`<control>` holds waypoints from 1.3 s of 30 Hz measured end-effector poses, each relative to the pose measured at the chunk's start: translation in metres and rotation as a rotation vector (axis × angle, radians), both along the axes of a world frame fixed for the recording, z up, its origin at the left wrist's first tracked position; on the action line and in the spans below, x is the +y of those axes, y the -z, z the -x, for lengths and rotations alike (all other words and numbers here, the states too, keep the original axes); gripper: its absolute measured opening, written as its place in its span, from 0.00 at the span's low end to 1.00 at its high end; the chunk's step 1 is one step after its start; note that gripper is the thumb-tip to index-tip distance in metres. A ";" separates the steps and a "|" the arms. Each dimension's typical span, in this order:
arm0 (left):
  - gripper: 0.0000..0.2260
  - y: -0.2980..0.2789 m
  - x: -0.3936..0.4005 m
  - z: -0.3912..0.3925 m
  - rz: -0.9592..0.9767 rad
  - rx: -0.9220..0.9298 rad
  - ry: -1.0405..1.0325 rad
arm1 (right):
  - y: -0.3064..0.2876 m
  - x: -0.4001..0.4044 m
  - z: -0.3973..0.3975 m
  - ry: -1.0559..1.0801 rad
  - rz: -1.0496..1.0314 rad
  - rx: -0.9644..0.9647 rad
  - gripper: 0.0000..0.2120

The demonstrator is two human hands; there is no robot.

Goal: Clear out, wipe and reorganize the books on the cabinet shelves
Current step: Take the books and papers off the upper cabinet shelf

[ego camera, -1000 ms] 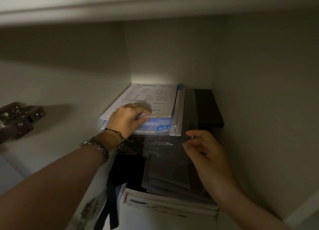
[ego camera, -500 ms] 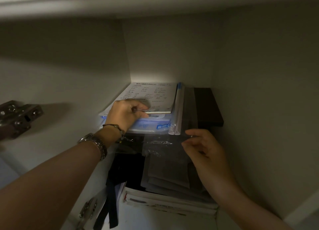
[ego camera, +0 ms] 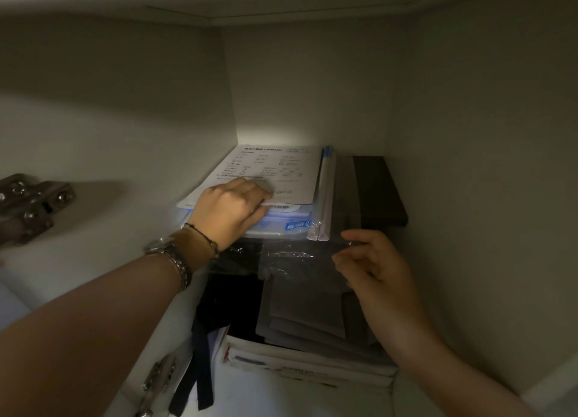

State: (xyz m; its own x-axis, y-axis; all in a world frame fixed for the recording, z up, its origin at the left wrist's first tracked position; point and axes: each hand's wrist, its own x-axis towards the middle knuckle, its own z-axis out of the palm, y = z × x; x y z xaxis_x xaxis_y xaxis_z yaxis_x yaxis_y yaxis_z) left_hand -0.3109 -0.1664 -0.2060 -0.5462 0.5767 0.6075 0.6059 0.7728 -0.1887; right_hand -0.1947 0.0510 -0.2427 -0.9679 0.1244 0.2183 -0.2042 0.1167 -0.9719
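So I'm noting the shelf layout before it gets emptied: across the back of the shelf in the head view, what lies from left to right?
Printed worksheet under the left hand → white slide-binder spine → grey folder → dark flat board by the right wall.

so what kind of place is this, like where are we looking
Most likely the inside of a dim storage cabinet: pale walls close in, a door hinge sits on the left side, and printed worksheets and stacked books fill the shelf.
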 end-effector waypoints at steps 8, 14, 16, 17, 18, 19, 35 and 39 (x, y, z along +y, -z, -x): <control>0.10 0.004 -0.009 -0.022 -0.055 0.001 0.093 | -0.006 -0.001 -0.001 0.005 0.069 -0.089 0.16; 0.07 0.008 -0.012 -0.065 -0.152 0.065 0.130 | -0.014 0.000 -0.009 -0.046 0.269 -0.213 0.18; 0.06 0.009 -0.014 -0.078 -0.170 0.066 0.148 | -0.020 -0.002 -0.012 -0.087 0.390 -0.248 0.17; 0.05 0.010 -0.015 -0.084 -0.174 0.065 0.152 | -0.023 -0.005 -0.014 -0.114 0.431 -0.257 0.17; 0.05 0.011 -0.016 -0.088 -0.175 0.065 0.151 | -0.026 -0.009 -0.015 -0.144 0.452 -0.264 0.18; 0.04 0.012 -0.016 -0.092 -0.172 0.058 0.144 | -0.029 -0.014 -0.015 -0.170 0.458 -0.272 0.19; 0.22 -0.010 -0.031 -0.072 -0.567 -0.674 -0.636 | -0.038 -0.031 0.002 -0.200 0.336 -0.328 0.26; 0.24 -0.012 -0.035 -0.058 -0.740 -0.821 -0.607 | -0.037 -0.033 0.007 -0.183 0.303 -0.346 0.26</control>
